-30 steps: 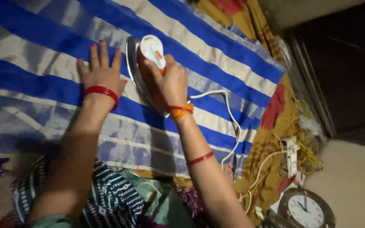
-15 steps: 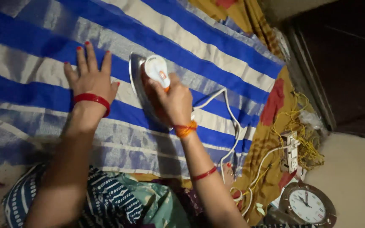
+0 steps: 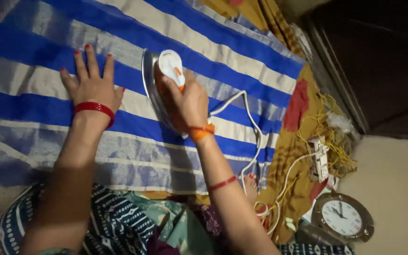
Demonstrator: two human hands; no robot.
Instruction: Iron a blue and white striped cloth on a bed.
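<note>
The orange-and-white iron stands on the blue-and-white striped cloth, right hand closed around its handle. Just left, the left hand lies open and flat on the cloth. The white cord trails right toward a power strip; a round clock lies near right.

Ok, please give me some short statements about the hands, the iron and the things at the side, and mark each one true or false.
1. The right hand grips the orange and white iron. True.
2. The left hand holds the iron's cord. False: it lies flat on the blue and white striped cloth, apart from the white cord.
3. A round clock lies at the lower right. True.
4. The iron stands on the bare floor. False: it rests on the striped cloth.
5. The left wrist wears a red bangle. True.
</note>
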